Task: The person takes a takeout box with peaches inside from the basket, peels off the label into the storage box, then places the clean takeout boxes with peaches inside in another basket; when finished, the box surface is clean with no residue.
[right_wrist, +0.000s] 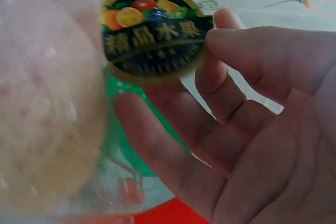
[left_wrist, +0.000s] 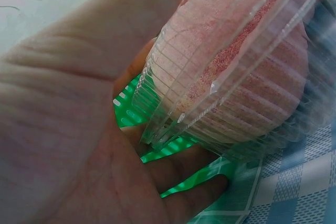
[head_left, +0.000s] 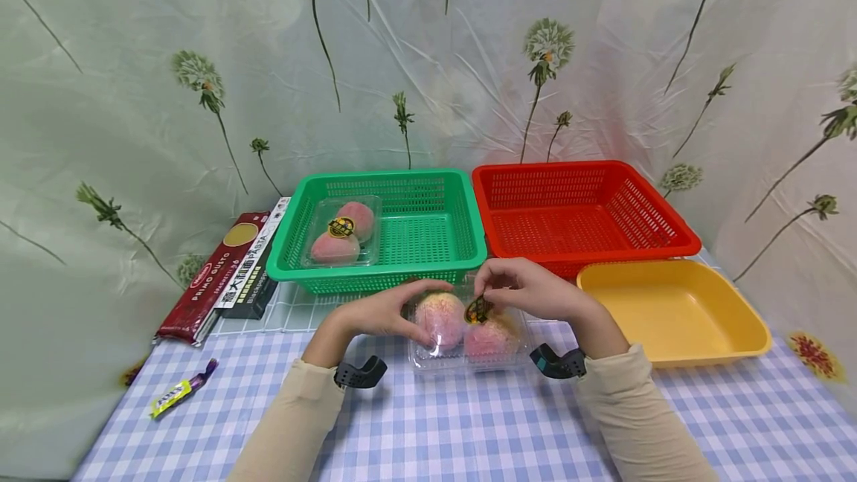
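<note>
A clear plastic clamshell (head_left: 469, 341) with two pink peaches inside lies on the checked tablecloth, just in front of the green basket (head_left: 462, 244). My left hand (head_left: 402, 311) grips the clamshell's left end, thumb on top and fingers behind it. The left wrist view shows that hand (left_wrist: 79, 129) against the ribbed clamshell (left_wrist: 236, 77). My right hand (head_left: 498, 292) pinches the round black-and-gold fruit sticker (head_left: 478, 309) at the top of the box. Close up, the sticker (right_wrist: 152, 35) sits between the thumb and fingers of my right hand (right_wrist: 231, 77), beside the clamshell (right_wrist: 47, 103).
A second clamshell of peaches (head_left: 341, 233) lies in the green basket's left half. A red basket (head_left: 663, 240) stands to its right, with a yellow tray (head_left: 676, 311) in front of it. Pasta packets (head_left: 228, 274) and a small candy wrapper (head_left: 181, 389) lie at the left.
</note>
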### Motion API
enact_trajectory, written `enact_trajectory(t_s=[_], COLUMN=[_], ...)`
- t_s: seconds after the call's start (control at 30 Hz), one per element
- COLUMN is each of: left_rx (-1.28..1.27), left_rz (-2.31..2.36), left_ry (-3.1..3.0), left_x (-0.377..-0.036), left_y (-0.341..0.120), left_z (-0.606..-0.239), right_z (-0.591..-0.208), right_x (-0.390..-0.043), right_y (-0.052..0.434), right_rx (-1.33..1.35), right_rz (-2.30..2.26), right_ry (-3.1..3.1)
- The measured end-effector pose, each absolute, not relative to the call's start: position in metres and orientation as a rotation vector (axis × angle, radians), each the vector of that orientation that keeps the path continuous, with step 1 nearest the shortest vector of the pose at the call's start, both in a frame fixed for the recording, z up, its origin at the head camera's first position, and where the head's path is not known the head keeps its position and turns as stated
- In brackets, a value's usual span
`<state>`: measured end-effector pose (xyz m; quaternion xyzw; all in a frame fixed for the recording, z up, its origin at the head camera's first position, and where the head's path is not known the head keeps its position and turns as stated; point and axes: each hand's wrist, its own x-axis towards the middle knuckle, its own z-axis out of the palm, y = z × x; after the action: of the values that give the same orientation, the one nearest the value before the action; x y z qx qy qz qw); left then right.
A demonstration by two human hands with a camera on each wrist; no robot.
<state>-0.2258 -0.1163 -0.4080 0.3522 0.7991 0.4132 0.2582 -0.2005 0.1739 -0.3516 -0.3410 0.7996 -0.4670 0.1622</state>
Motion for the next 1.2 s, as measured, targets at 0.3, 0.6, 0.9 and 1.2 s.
enact_trajectory(t_s=[0.3,0.6,0.9,1.2], left_rx=[0.968,0.949,0.951,0.960], left_rz=[1.125,1.117,1.108,1.109], left_ry=[2.162,2.173,2.176,2.176], left_x=[-0.2254,-0.2257,-0.2262,-0.2267], left_y=[-0.1163,-0.1159,-0.1157,-0.1169], left_z=[-0.4077,-0.4081,-0.4076,-0.4095], right_z=[-0.3505,-0.3559,-0.3561,-0.3532], right_x=[-0.2010,-0.2025,-0.2024,-0.2051], right_y=[0.1801,0.1778,0.1814,0.1830], right_rx=[-1.063,-1.076,-1.109,-1.070], right_rz=[-1.216,-1.030,-1.003,-1.235], right_ry=[2.313,2.392,2.385,2.364])
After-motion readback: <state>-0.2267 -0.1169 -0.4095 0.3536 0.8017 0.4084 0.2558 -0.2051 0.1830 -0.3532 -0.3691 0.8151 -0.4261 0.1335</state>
